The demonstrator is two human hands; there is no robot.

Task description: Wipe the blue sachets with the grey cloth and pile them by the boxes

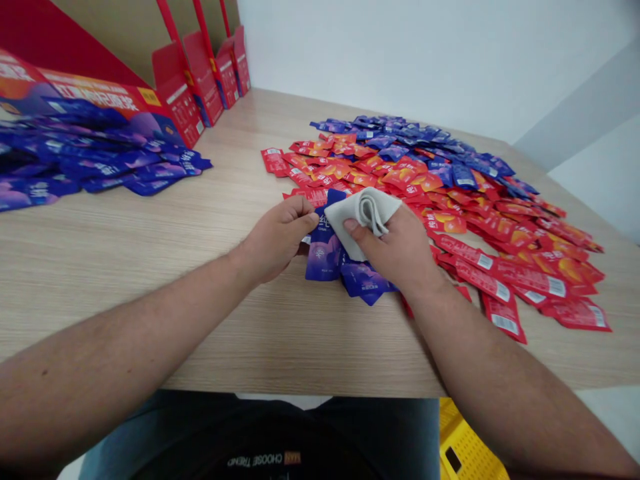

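My left hand [275, 240] pinches the upper part of a blue-purple foil sachet [323, 245], which stands tilted on the table. My right hand [395, 252] holds a folded pale grey cloth [363, 217] and presses it against the same sachet. A second blue sachet [363, 280] lies partly under my right hand. A wide spread of red sachets [505, 230] fans out beyond and to the right of my hands. Blue sachets [410, 145] lie behind them, and a larger blue-purple heap [95, 163] lies at the left.
The light wood-grain table [150, 280] meets a white wall [400, 53] at the back. Several red cardboard display boxes [200, 77] stand in a row at the back left. A yellow perforated plastic crate [467, 447] sits below the near table edge.
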